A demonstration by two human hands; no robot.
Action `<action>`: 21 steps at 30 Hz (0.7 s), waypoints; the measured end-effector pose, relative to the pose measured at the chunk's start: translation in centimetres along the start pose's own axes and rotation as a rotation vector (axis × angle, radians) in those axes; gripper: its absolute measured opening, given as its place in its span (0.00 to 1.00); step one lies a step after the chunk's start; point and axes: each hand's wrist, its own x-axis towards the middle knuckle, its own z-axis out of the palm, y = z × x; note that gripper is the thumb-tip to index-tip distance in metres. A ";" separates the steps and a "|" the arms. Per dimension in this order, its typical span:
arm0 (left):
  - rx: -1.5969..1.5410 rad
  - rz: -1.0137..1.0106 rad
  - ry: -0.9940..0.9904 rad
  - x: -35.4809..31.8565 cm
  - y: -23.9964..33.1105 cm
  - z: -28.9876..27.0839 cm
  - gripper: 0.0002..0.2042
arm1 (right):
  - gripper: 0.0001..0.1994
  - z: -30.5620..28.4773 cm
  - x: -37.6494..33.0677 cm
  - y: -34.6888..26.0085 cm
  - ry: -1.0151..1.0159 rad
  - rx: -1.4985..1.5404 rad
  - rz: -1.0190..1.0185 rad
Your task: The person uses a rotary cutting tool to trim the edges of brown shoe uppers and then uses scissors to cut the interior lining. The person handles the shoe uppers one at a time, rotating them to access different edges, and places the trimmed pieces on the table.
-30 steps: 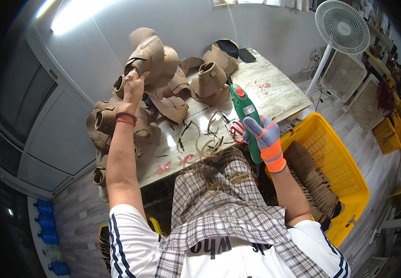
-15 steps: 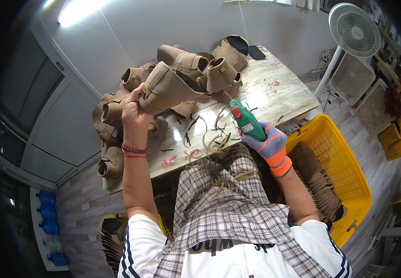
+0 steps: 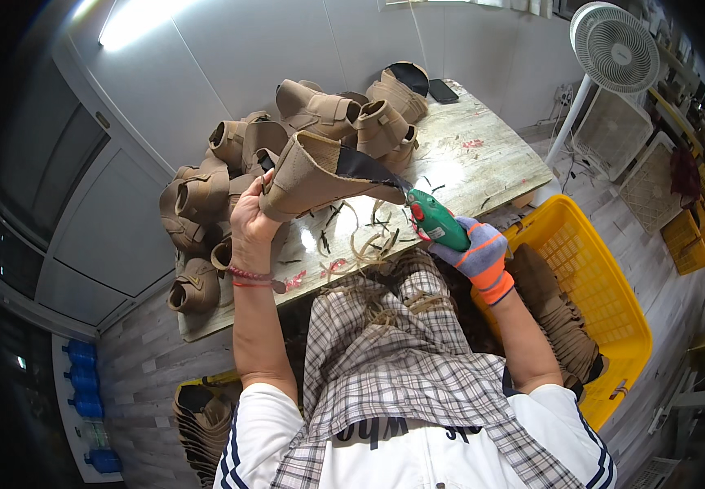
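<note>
My bare left hand [image 3: 252,218] is closed round one end of a tan shoe upper [image 3: 313,175], holding it tilted above the table. Its dark lining shows at the open edge. In a grey and orange glove, my right hand [image 3: 480,251] grips a green handheld power tool [image 3: 439,222] with a red button. The tool's narrow tip is at the right end of the upper; whether it touches is too small to tell. Tan and black trimmed strips [image 3: 360,244] lie on the table below, and more tan strips [image 3: 430,303] rest on my lap.
More tan shoe uppers [image 3: 317,110] are heaped at the back and left of the table [image 3: 491,155]. A phone [image 3: 443,90] lies at its far corner. To my right stands a yellow basket [image 3: 613,326] with stacked uppers, a white fan [image 3: 615,49] beyond it. More stacked uppers [image 3: 205,424] are lower left.
My left hand has lowered and turned the upper, so its right end now meets the tool tip. The tool has shifted only slightly; the head view has moved a little.
</note>
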 end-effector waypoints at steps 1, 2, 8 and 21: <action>-0.014 -0.013 -0.004 0.0 -0.1 -0.1 0.17 | 0.31 0.0 -0.1 0.1 0.008 -0.003 -0.001; -0.028 -0.027 -0.010 0.0 -0.3 0.2 0.17 | 0.31 0.0 -0.3 0.2 -0.004 0.001 0.006; -0.041 -0.027 -0.027 0.0 -1.3 0.5 0.16 | 0.30 -0.3 -0.4 0.2 -0.036 0.055 -0.009; -0.086 -0.145 -0.015 1.7 -2.2 0.0 0.17 | 0.28 -1.1 0.6 -0.7 -0.042 0.131 -0.032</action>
